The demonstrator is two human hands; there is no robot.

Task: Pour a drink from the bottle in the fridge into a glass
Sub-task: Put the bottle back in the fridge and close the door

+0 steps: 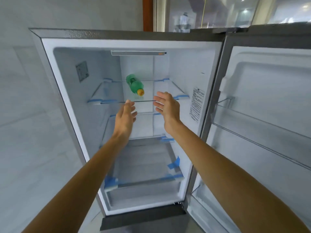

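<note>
- Green bottle (135,84), orange cap toward 5 o'clock, lies on the top shelf (109,91) of the fridge (185,64); its label is unreadable.
- Left hand (125,116) at its 6 o'clock, right hand (166,106) at 4 o'clock: fingers spread, empty, not touching it.
- Wall sticker (196,105) at 3 o'clock: print too small to read.

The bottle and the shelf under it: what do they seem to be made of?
The bottle is likely plastic, green and translucent: light passes through it. Its orange cap looks opaque plastic. The shelf is probably clear glass: the compartment below shows through it, and its front edge is thin.
</note>
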